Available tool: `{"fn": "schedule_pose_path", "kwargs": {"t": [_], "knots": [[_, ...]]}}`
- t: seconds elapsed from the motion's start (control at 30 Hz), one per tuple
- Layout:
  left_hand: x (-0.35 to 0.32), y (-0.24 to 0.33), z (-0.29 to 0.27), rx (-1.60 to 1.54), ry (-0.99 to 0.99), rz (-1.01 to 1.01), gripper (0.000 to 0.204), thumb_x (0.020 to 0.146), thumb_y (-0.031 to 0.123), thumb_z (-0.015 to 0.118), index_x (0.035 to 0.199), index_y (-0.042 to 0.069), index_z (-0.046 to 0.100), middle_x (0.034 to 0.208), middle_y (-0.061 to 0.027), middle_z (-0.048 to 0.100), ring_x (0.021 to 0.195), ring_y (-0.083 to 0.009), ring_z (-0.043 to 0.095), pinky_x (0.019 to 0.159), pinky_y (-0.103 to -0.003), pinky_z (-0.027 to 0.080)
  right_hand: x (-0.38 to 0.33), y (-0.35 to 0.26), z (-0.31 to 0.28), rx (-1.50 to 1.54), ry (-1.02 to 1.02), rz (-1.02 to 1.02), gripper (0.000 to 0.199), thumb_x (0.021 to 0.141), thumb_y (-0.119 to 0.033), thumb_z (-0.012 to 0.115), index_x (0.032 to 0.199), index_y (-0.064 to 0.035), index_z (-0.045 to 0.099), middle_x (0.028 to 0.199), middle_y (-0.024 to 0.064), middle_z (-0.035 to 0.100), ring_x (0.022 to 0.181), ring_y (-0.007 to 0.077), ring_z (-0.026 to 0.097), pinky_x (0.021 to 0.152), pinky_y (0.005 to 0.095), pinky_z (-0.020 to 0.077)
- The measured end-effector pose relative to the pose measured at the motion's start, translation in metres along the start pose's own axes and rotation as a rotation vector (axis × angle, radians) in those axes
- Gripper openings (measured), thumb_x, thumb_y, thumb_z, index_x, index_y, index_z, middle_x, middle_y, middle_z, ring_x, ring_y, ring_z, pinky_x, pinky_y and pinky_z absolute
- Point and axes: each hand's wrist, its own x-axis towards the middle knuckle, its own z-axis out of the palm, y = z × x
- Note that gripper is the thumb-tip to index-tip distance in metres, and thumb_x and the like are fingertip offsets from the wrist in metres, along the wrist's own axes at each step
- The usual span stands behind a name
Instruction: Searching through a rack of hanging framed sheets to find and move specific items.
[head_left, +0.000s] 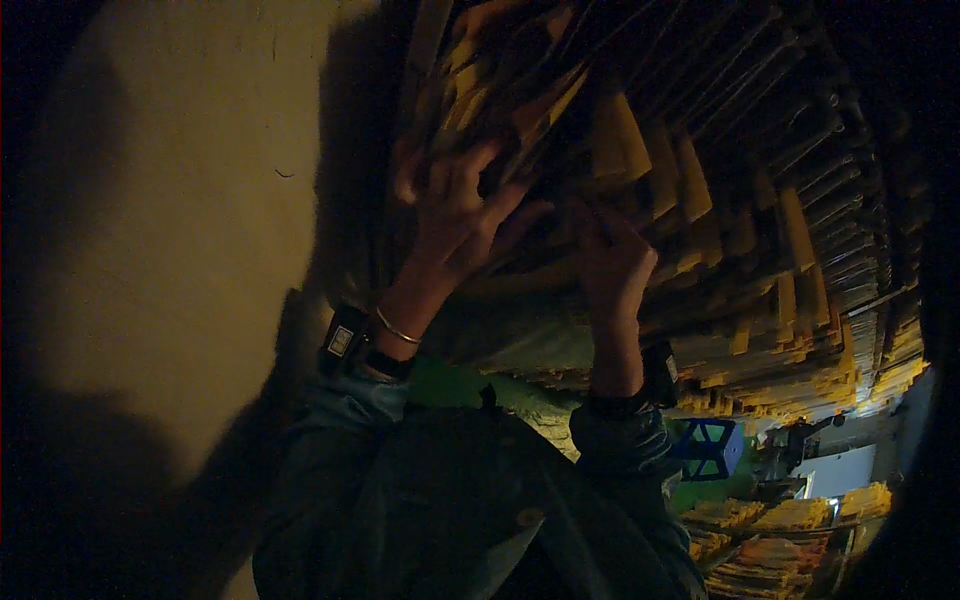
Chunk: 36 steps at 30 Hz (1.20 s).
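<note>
My left hand (455,205) is raised with its fingers spread, close to yellow-orange flat pieces (468,90) that hang in the dark rack. Whether its fingertips touch them is too dim and blurred to tell. A little to the right, my right hand (615,262) has its fingers curled together, thumb side toward the left hand. What it holds, if anything, is lost in the dark. Just beyond it, a wider yellow piece (620,140) hangs among the rods. A bracelet (395,328) circles my left wrist, and dark bands with small boxes sit on both wrists.
Thin rods (740,90) run in rows at the upper right, with many yellow pieces (800,235) below them. A pale wall (200,200) rises on the left. A blue stool (708,449) stands on the green floor (450,385). More yellow stacks (765,560) are at the lower right.
</note>
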Motion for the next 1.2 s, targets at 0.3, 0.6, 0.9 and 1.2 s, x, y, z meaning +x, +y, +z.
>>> {"fn": "schedule_pose_path", "kwargs": {"t": [0.3,0.6,0.9,1.2], "knots": [[0.002,0.011,0.003,-0.314,0.089,-0.234,0.027,0.071,0.047,0.073,0.090,0.026,0.074,0.118,-0.0052,0.055,0.103,-0.0243,0.047,0.097,-0.051,0.023,-0.002,0.013,0.006,0.037,0.031,-0.051,0.017,0.083,-0.019,0.070,0.093,-0.0043,0.072,0.086,0.0132,0.071,0.073,0.0171,0.069,0.063,0.0314,0.0527],[0.021,0.017,-0.003,-0.010,0.106,-0.052,0.024,0.076,0.026,0.070,0.101,0.025,0.073,0.110,-0.0070,0.055,0.097,-0.0258,0.047,0.088,-0.040,0.034,0.001,-0.008,0.007,0.099,0.224,-0.121,0.059,0.082,-0.018,0.070,0.136,-0.0129,0.046,0.084,0.0101,0.071,0.074,0.0214,0.070,0.063,0.0349,0.0545],[0.031,0.019,-0.015,0.124,0.031,0.033,0.034,0.087,0.017,0.055,0.115,0.033,0.067,0.110,-0.0044,0.053,0.096,-0.0222,0.045,0.091,-0.039,0.036,0.005,0.006,0.005,0.008,0.086,-0.285,0.038,0.080,-0.016,0.071,0.118,-0.0140,0.064,0.086,0.0115,0.070,0.070,0.0207,0.070,0.061,0.0322,0.0548],[0.022,0.002,-0.005,0.141,0.045,0.046,0.030,0.086,0.023,0.055,0.111,0.029,0.069,0.114,-0.0044,0.051,0.103,-0.0235,0.047,0.097,-0.046,0.026,0.005,-0.001,-0.003,-0.006,0.149,-0.166,0.040,0.076,-0.019,0.077,0.113,-0.0113,0.067,0.082,0.0046,0.071,0.071,0.0074,0.065,0.062,0.0252,0.0520]]}}
